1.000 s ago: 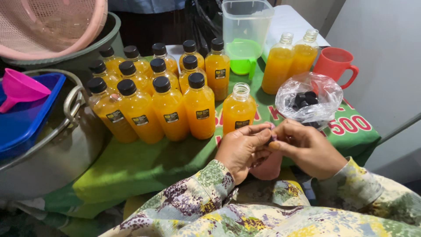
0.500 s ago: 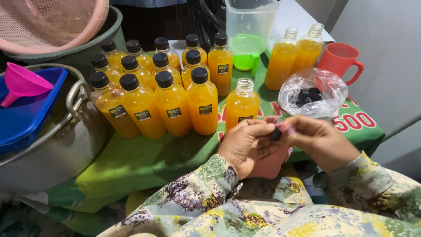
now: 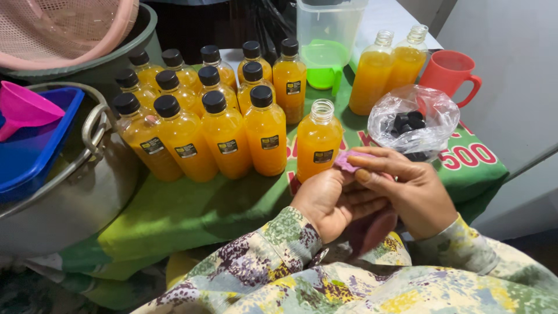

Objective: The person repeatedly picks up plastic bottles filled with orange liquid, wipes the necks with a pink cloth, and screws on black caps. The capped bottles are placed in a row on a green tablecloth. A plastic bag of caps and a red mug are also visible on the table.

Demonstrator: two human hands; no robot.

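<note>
At the far left a pink basket (image 3: pixel 64 26) sits over a green tub (image 3: pixel 125 55); nearer, a pink funnel (image 3: pixel 26 107) lies in a blue tray (image 3: pixel 35 145) resting on a large steel pot (image 3: pixel 70 203); right of the pot, a group of capped bottles of orange juice (image 3: pixel 224 136) stands on the green cloth (image 3: pixel 186 215); just right of them stands an uncapped juice bottle (image 3: pixel 318 139), near the hands; behind it a clear jug (image 3: pixel 328 23) holds a green cup (image 3: pixel 322 58); two more uncapped bottles (image 3: pixel 389 64) stand far right, beside a red mug (image 3: pixel 449 72); a clear plastic bag of black caps (image 3: pixel 414 122) lies just right of the open bottle.

The left hand (image 3: pixel 328 200) is half curled, palm up, fingers touching the right hand; whether it grips anything cannot be told; the right hand (image 3: pixel 410 192) lies over it, fingers closed in a pinch on a small purple piece (image 3: pixel 349 161), held just beside the open bottle's lower right.
</note>
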